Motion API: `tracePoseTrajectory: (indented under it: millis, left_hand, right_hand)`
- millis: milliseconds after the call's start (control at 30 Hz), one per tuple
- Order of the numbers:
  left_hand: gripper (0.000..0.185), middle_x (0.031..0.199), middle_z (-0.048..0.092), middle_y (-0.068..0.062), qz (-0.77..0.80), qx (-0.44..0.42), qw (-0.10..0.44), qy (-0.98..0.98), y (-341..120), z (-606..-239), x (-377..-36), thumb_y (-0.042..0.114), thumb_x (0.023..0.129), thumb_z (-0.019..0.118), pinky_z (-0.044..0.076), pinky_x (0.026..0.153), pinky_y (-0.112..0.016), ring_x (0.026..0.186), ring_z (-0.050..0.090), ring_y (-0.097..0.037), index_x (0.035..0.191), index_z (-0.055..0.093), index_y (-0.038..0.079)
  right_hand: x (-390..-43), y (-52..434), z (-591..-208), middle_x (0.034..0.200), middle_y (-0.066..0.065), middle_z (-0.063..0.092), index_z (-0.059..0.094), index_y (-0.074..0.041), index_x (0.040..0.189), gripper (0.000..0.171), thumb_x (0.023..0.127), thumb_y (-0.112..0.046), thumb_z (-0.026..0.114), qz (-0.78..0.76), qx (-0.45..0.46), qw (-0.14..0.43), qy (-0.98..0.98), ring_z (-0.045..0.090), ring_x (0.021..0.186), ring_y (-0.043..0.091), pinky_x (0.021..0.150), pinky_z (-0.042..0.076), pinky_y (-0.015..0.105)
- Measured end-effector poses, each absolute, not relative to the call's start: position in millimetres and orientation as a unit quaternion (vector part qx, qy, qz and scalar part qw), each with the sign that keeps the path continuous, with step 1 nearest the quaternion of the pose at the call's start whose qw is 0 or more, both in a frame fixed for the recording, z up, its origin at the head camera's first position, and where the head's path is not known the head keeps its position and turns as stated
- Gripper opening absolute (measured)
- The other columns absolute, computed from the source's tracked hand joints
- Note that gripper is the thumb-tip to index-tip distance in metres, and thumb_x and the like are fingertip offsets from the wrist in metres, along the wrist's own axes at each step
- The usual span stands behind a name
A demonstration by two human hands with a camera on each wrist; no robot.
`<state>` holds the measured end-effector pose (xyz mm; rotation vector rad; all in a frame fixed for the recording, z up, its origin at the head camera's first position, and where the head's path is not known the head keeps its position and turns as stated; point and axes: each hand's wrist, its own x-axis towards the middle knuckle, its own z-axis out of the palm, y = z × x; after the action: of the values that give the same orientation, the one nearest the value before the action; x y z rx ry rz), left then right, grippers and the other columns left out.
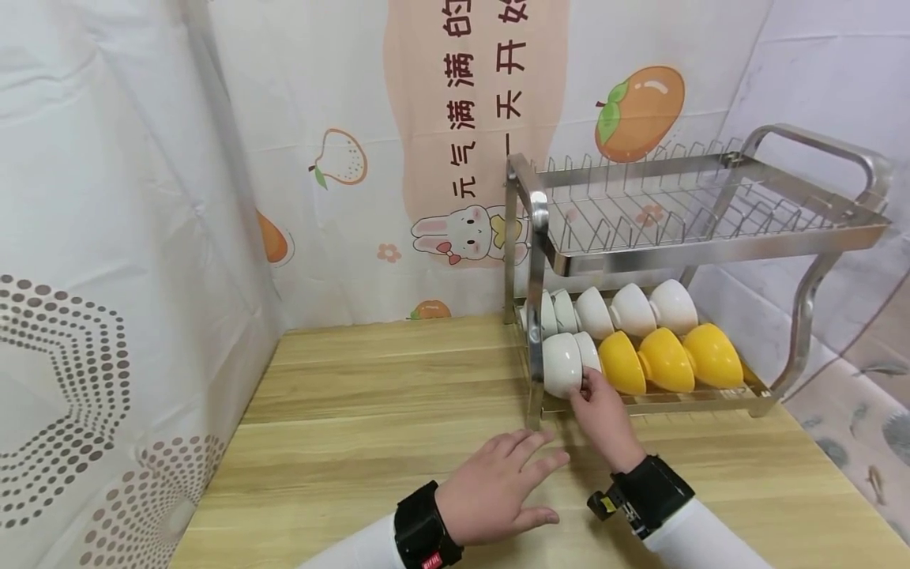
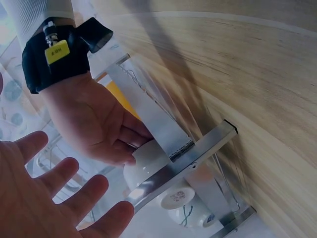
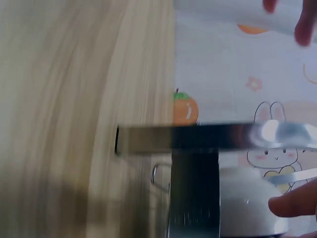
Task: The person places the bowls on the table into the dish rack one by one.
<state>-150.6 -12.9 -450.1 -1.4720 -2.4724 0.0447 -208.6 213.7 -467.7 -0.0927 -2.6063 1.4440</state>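
My right hand [image 1: 604, 412] reaches to the lower tier of a metal dish rack [image 1: 718, 251] and grips the rim of a white bowl [image 1: 562, 365] at the front left. In the left wrist view, the thumb lies on that bowl's side and the other fingers go behind it. A second white bowl [image 1: 588, 352] stands tilted right beside it, partly hidden. My left hand [image 1: 498, 486] hovers over the table left of the right hand, fingers spread, holding nothing. The right wrist view catches the gripped bowl [image 3: 247, 203] behind the rack's frame.
Several yellow bowls [image 1: 664, 359] continue the front row, with a row of white bowls [image 1: 633, 310] behind. The rack's left post [image 1: 536, 316] stands close by the gripped bowl. Wire dividers line the upper tier. A printed curtain [image 1: 320, 261] rises behind the wooden table [image 1: 370, 395].
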Motion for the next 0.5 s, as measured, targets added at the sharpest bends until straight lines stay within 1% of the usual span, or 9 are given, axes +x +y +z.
tracePoseTrajectory:
  millis: [133,233,367,500]
  left_hand:
    - [0.068,0.153,0.038,-0.005,0.014,-0.507,0.131,-0.852,-12.6,-450.1,-150.0,0.064,0.099,0.034,0.034,0.113,-0.035,0.137,0.04,-0.022,0.154,0.033,0.024]
    - [0.069,0.153,0.039,-0.005,0.014,-0.504,0.135,-0.853,-12.4,-450.4,-150.8,0.065,0.099,0.035,0.034,0.113,-0.035,0.136,0.041,-0.022,0.154,0.032,0.024]
    - [0.07,0.153,0.038,-0.004,0.015,-0.501,0.137,-0.854,-12.4,-451.4,-152.5,0.065,0.098,0.036,0.033,0.114,-0.035,0.136,0.041,-0.022,0.155,0.031,0.024]
    - [0.069,0.154,0.037,-0.004,0.015,-0.5,0.13,-0.856,-12.5,-452.6,-153.7,0.065,0.099,0.036,0.032,0.114,-0.035,0.137,0.039,-0.021,0.155,0.03,0.025]
  right_hand:
    - [-200.1,209.5,-467.2,0.139,0.033,0.046,0.028,0.01,0.147,0.056,0.102,-0.012,0.053,0.521,-0.026,0.073,-0.85,0.05,0.126,0.043,0.103,0.043,0.054]
    - [-193.9,206.0,-467.1,0.145,0.032,0.039,0.024,0.009,0.15,0.061,0.102,-0.013,0.053,0.528,-0.018,0.073,-0.846,0.042,0.133,0.043,0.108,0.037,0.056]
    - [-186.1,202.5,-468.4,0.148,0.032,0.032,0.025,0.011,0.15,0.063,0.102,-0.017,0.053,0.499,-0.008,0.076,-0.863,0.036,0.136,0.044,0.109,0.033,0.058]
    - [-181.4,201.8,-470.6,0.149,0.032,0.03,0.027,0.01,0.149,0.062,0.102,-0.02,0.054,0.485,-0.005,0.079,-0.871,0.036,0.135,0.045,0.108,0.034,0.059]
